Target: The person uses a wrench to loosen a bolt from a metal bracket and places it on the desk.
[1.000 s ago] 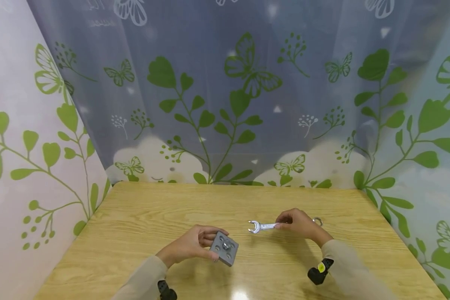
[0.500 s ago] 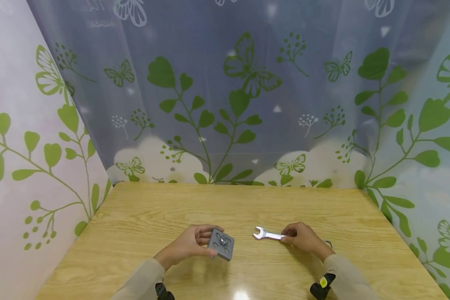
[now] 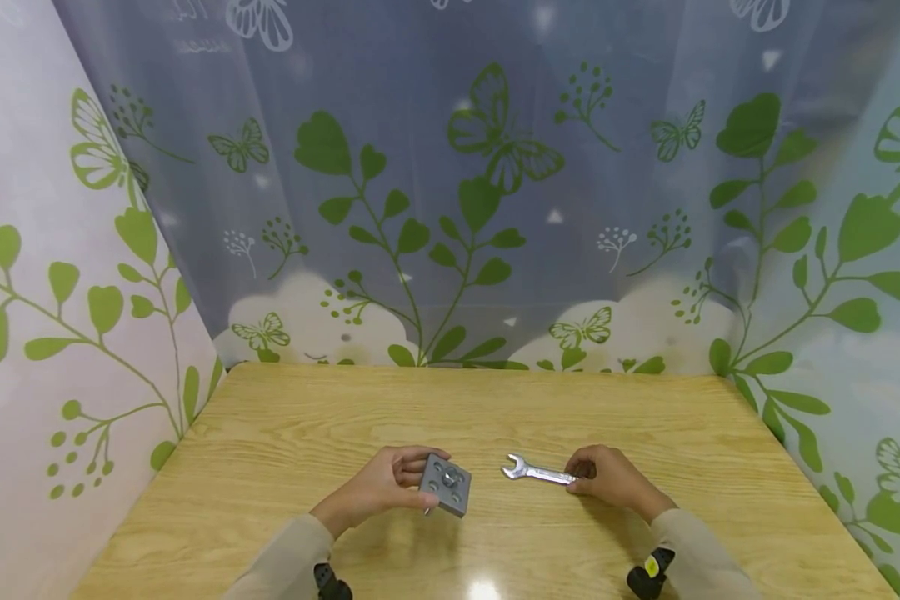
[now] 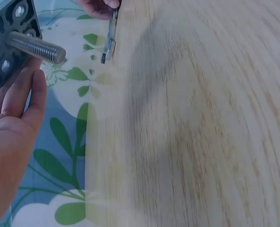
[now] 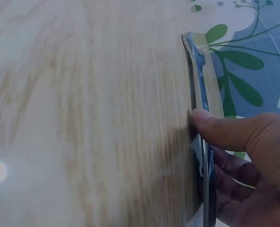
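My left hand (image 3: pixel 378 490) grips a grey square plate (image 3: pixel 457 500) by its left edge, above the table. The plate has several round holes, and a bolt (image 3: pixel 448 477) passes through its middle. In the left wrist view the threaded shank (image 4: pixel 38 47) sticks out from the plate's underside. To the right, my right hand (image 3: pixel 613 482) pinches a silver wrench (image 3: pixel 543 473) between thumb and fingers. Its open-ended head points left towards the plate, apart from it. The wrench is low, on the table or just above it; I cannot tell which. My hand hides its other end.
A light wooden table (image 3: pixel 330 408) lies under both hands. Behind it hangs a blue curtain (image 3: pixel 420 250) with green leaves and butterflies, and patterned sheets close off both sides. Black devices (image 3: pixel 648 575) are strapped at both wrists.
My right hand has come down and slightly right, bringing the wrench lower. The left hand with the plate has shifted slightly up. The wrench's ring end no longer shows behind the right wrist.
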A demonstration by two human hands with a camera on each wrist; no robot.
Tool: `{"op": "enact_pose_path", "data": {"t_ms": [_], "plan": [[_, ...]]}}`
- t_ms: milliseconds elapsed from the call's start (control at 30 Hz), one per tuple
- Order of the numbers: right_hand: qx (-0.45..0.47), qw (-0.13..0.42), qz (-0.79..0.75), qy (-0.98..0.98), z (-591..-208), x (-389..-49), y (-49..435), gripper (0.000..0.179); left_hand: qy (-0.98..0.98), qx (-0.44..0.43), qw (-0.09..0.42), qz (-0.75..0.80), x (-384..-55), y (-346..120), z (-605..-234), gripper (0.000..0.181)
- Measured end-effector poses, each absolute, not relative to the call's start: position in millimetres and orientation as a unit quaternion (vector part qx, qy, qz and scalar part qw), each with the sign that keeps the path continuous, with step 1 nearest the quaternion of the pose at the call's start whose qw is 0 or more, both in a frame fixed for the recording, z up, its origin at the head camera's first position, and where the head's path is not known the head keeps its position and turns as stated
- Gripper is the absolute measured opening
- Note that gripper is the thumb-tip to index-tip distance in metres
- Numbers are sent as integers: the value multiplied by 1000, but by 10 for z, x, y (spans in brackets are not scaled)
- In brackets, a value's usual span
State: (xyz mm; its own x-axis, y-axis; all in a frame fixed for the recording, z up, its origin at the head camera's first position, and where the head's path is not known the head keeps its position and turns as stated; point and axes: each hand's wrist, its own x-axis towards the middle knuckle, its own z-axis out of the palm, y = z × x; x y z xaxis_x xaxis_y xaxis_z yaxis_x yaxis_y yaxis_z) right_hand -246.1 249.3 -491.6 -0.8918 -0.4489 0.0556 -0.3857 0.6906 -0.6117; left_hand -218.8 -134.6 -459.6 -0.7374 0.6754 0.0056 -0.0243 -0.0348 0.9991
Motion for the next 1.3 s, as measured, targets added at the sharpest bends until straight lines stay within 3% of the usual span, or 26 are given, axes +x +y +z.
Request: {"op": "enact_pose_path", "data": {"t_ms": [467,833,1300], "plan": [[-200,27,-287,936,-4971,-2423,2485,11,673,182,227,680,-2130,-1268,-4588,66],[-213,14,-315,925,-4770,-2338,2185,29,740,174,109,641,-2085,-1131,-4622,66],[-157,96,-540,821,-4490,-2134,1288,43,810,207,-13,549,-2072,-909,-4671,68]]}}
